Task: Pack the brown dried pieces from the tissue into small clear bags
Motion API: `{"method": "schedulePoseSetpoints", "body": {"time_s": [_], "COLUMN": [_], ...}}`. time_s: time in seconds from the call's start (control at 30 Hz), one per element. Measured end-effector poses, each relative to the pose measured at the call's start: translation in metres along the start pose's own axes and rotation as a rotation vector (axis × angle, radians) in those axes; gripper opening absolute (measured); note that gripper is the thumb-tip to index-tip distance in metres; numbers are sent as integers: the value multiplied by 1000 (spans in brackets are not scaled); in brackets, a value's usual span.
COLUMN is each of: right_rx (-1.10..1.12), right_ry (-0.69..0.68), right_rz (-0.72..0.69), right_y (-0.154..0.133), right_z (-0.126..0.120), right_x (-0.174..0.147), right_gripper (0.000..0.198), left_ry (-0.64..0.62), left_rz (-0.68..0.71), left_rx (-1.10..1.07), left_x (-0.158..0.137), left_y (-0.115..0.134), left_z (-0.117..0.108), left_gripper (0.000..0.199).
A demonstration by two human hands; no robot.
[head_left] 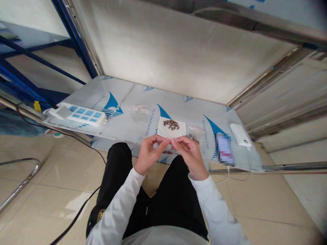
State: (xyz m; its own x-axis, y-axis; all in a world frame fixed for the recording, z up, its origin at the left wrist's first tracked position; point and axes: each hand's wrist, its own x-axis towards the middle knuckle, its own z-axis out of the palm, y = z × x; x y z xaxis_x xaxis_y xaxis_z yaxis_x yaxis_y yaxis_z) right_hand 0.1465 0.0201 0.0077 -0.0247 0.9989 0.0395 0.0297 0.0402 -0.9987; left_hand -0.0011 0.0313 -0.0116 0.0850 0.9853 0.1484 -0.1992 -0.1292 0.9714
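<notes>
Both hands pinch the top strip of a small clear zip bag [167,152] at the near edge of the shelf, with some brown pieces showing low in it. My left hand [150,153] grips the strip from the left, thumb and fingertips pressed together. From the right, my right hand [190,153] does the same, its thumb close to the left one. Just beyond the fingers lies a white paper sheet [163,129] with a heap of small brown pieces [171,124]. Another zip bag [198,134] holding dark pieces rests right of the paper.
Flat clear zip bags [140,112] lie further left on the film-covered shelf [130,132]. A white power strip [87,116] sits at the left end. At the right are a phone [225,149] and a white power bank [240,134] with cables. A panel [166,51] rises behind.
</notes>
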Motion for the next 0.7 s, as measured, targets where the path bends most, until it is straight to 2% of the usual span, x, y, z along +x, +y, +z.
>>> {"method": "schedulePoseSetpoints", "body": {"time_s": [0.1,0.2,0.33,0.4,0.53,0.6,0.7], "right_rx": [43,64,-15,-62,-38,5,65], "right_ry": [12,52,37,45,110,129,167], "right_rz": [17,-10,-65,-76,-32,-2,9], "right_y": [2,3,1,2,11,17,22], "right_z": [0,-1,-3,-4,-4,-4,-4], "right_x": [-3,-6,-11,-15,-24,-29,-32], "right_gripper": [16,13,14,14,20,16,11], "left_ry": [17,-27,-114,-112,-116,-128,-159], "left_rz": [43,13,-51,-45,0,20,-19], "left_rx": [48,37,20,57,177,220,166], "left_x": [-1,-2,-3,-3,-4,-5,-5], "left_y": [0,-1,-3,-3,-2,-3,-7], "left_z": [1,2,4,5,5,7,9], "left_gripper": [16,18,19,20,20,19,18]}}
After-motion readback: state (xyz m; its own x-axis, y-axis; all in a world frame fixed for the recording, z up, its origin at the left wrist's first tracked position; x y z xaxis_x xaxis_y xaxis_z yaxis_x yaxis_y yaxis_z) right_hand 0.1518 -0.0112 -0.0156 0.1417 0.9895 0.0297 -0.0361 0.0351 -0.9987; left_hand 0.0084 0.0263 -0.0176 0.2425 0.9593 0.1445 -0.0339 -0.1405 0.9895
